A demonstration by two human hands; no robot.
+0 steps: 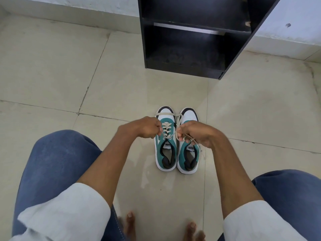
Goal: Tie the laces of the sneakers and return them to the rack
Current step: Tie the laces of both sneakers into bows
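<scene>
Rack (pixel 191 54) beyond sneakers (pixel 177 141); floor (pixel 52 66) between.

The floor (pixel 52 66) is pale, smooth tile with a faint sheen and darker grout lines, scuffed in places. The rack (pixel 191 49) looks like matt black laminated board, dusty on its lowest shelf, chipped at one edge. The sneakers (pixel 166 153) show teal suede-like panels, smooth white toe caps, and flat woven cream laces (pixel 166 129). The trousers (pixel 57 162) are blue denim.
</scene>
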